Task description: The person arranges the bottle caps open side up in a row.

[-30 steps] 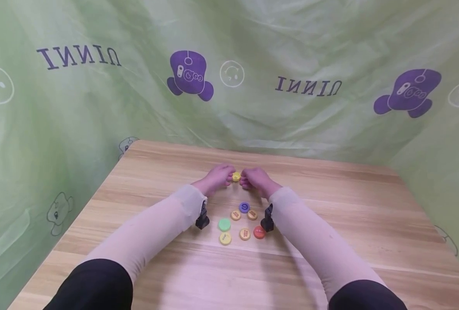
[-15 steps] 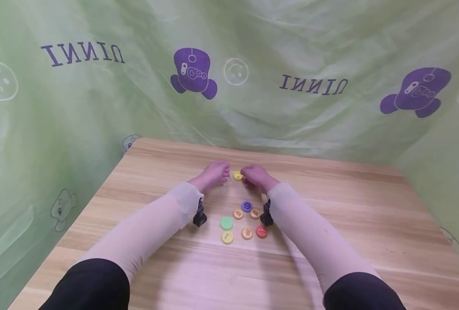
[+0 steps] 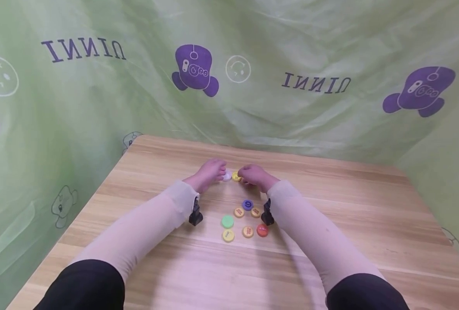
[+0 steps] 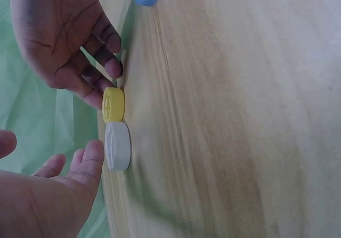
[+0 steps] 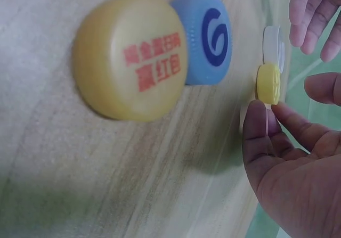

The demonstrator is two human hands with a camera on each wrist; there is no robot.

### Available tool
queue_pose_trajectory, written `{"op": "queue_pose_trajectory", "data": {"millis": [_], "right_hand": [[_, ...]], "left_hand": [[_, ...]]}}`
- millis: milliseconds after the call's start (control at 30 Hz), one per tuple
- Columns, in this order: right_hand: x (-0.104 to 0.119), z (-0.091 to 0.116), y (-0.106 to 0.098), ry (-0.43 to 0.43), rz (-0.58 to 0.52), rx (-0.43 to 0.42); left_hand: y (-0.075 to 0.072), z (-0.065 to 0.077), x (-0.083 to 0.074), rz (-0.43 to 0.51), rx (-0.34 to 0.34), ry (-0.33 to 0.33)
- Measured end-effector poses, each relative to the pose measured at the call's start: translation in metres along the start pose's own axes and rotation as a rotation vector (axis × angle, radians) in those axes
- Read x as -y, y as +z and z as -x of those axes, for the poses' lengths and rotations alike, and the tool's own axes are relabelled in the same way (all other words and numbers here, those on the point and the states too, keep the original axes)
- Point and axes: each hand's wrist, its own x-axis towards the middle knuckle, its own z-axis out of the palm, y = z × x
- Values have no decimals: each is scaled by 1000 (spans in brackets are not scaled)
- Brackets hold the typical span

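My left hand (image 3: 210, 172) is at the far part of the table, fingers loosely extended, fingertips right at a white bottle cap (image 4: 118, 146). Beside that cap, edge to edge, lies a smaller yellow bottle cap (image 4: 114, 105). The fingertips of my right hand (image 3: 255, 176) rest against the yellow cap's other side, fingers slightly bent and not curled round it. Both caps lie on the table, white on the left and yellow on the right in the head view.
Nearer on the wooden table (image 3: 198, 275) lie a blue cap (image 3: 247, 205), a green cap (image 3: 227, 221), a pale yellow cap (image 3: 228, 235), a red cap (image 3: 262, 230) and several orange-yellow printed caps (image 3: 247, 232). A green printed curtain (image 3: 252, 116) hangs behind the table.
My left hand has drawn back to the left, bringing the white cap into view. The yellow cap has shifted slightly left towards it, my right hand following. The nearer caps stay put.
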Motion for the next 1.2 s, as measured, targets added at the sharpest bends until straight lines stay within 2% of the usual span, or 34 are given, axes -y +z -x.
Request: {"op": "queue_pose_trajectory", "data": {"millis": [200, 333, 433, 533, 700, 767, 933, 1067, 1200], "right_hand": [[-3, 4, -1, 4, 2, 15], [-5, 6, -1, -10, -11, 8], [-7, 9, -2, -23, 2, -3], [-11, 15, -5, -35, 31, 4], [-15, 29, -10, -43, 65, 75], [-16, 35, -12, -47, 79, 113], [-21, 48, -14, -32, 119, 155], [-25, 55, -13, -10, 153, 138], [-29, 58, -11, 21, 139, 125]], "left_hand": [[3, 0, 4, 15, -8, 4], [6, 5, 7, -43, 7, 25], [10, 11, 10, -85, 42, 36], [16, 16, 15, -119, 99, 19], [22, 26, 24, -172, 237, -35], [24, 30, 26, -189, 271, -47], [30, 36, 28, -217, 309, -62], [33, 37, 30, -228, 327, -66], [36, 37, 29, -227, 339, -71]]}}
